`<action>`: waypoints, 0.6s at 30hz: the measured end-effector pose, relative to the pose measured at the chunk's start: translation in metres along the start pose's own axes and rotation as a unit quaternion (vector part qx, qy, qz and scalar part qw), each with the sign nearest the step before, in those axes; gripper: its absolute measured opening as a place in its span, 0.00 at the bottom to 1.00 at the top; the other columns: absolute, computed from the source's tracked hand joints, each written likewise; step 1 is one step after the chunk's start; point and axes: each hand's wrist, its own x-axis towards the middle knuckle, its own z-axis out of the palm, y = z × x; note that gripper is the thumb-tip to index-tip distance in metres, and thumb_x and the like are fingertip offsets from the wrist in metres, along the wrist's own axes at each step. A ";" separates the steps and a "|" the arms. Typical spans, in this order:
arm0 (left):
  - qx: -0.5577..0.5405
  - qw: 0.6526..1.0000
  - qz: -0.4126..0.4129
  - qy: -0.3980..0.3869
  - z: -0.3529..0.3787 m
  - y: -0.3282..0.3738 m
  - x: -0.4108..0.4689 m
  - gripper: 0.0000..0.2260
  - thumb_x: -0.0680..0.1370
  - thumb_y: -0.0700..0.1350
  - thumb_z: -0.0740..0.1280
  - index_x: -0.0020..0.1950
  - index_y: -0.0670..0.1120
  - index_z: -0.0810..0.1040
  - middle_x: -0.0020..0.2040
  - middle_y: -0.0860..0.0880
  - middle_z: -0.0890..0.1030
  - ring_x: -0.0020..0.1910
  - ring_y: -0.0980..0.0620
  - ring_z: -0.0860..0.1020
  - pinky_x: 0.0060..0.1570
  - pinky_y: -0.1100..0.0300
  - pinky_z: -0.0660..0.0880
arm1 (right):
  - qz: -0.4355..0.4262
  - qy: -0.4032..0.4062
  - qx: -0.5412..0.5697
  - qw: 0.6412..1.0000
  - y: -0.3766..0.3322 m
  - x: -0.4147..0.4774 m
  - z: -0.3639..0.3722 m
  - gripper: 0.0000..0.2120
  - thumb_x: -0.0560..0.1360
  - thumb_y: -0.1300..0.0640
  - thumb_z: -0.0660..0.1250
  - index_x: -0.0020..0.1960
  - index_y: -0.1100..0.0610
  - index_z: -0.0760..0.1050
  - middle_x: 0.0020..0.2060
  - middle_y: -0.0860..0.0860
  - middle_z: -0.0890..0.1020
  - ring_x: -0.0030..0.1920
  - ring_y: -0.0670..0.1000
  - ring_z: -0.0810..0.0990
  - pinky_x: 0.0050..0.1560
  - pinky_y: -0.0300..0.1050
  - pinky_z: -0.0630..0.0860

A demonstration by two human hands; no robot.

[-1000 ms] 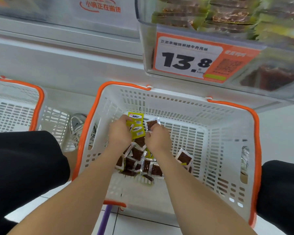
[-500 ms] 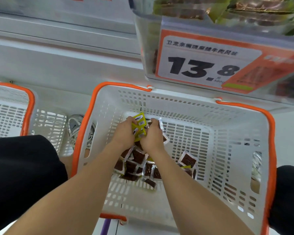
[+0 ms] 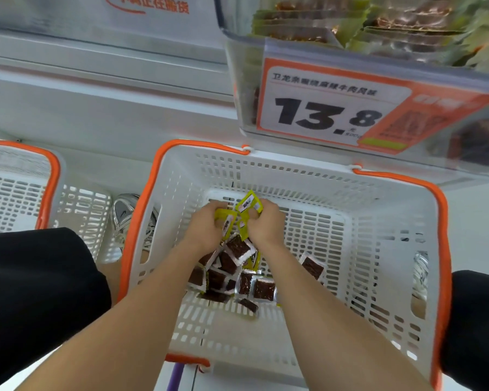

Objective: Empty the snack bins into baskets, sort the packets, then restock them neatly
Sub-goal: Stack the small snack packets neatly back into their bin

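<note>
A white basket with an orange rim (image 3: pixel 393 249) stands on the floor between my knees. On its bottom lies a heap of several small snack packets (image 3: pixel 232 275), dark brown with clear edges; one more (image 3: pixel 312 266) lies apart to the right. My left hand (image 3: pixel 206 224) and my right hand (image 3: pixel 266 221) are together above the heap. Both hold yellow-green packets (image 3: pixel 247 206) between their fingers, and a brown packet (image 3: pixel 237 246) hangs just under them.
A second white basket (image 3: pixel 20 187) stands at the left. A clear shelf bin (image 3: pixel 378 32) full of green packets hangs above right, with a price tag reading 13.8 (image 3: pixel 331 111). My shoe (image 3: pixel 124 215) shows between the baskets, my black-clad knees at both sides.
My hands have drawn closer together and lifted slightly off the heap, gathering the yellow-green packets between them. The camera has tilted a little.
</note>
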 end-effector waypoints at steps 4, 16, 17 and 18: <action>-0.140 0.982 -0.096 0.082 0.001 0.020 -0.009 0.10 0.84 0.36 0.62 0.63 0.46 0.75 0.49 0.47 0.81 0.42 0.50 0.79 0.38 0.57 0.75 | 0.029 0.106 0.137 0.984 -0.001 -0.013 -0.019 0.03 0.83 0.59 0.67 0.51 0.55 0.79 0.38 0.48 0.80 0.36 0.48 0.78 0.36 0.45 0.72; -0.383 0.922 -0.052 0.028 0.012 0.077 -0.053 0.16 0.84 0.35 0.61 0.63 0.53 0.79 0.58 0.43 0.84 0.52 0.44 0.84 0.45 0.49 0.83 | 0.051 0.049 0.200 0.977 -0.015 -0.078 -0.032 0.15 0.79 0.56 0.70 0.59 0.43 0.68 0.47 0.51 0.84 0.38 0.49 0.85 0.41 0.49 0.82; -0.361 0.931 -0.034 0.035 0.008 0.078 -0.057 0.17 0.83 0.34 0.61 0.65 0.53 0.79 0.59 0.44 0.84 0.54 0.45 0.84 0.49 0.49 0.84 | 0.038 0.017 0.194 0.980 -0.018 -0.081 -0.041 0.14 0.79 0.55 0.71 0.59 0.44 0.70 0.47 0.50 0.84 0.36 0.48 0.85 0.38 0.46 0.80; -0.343 0.938 -0.019 0.047 0.001 0.079 -0.060 0.18 0.84 0.34 0.61 0.66 0.53 0.78 0.60 0.46 0.83 0.56 0.46 0.84 0.52 0.49 0.84 | 0.031 -0.021 0.189 0.981 -0.023 -0.083 -0.051 0.13 0.78 0.55 0.72 0.60 0.45 0.72 0.47 0.50 0.84 0.35 0.47 0.85 0.36 0.43 0.79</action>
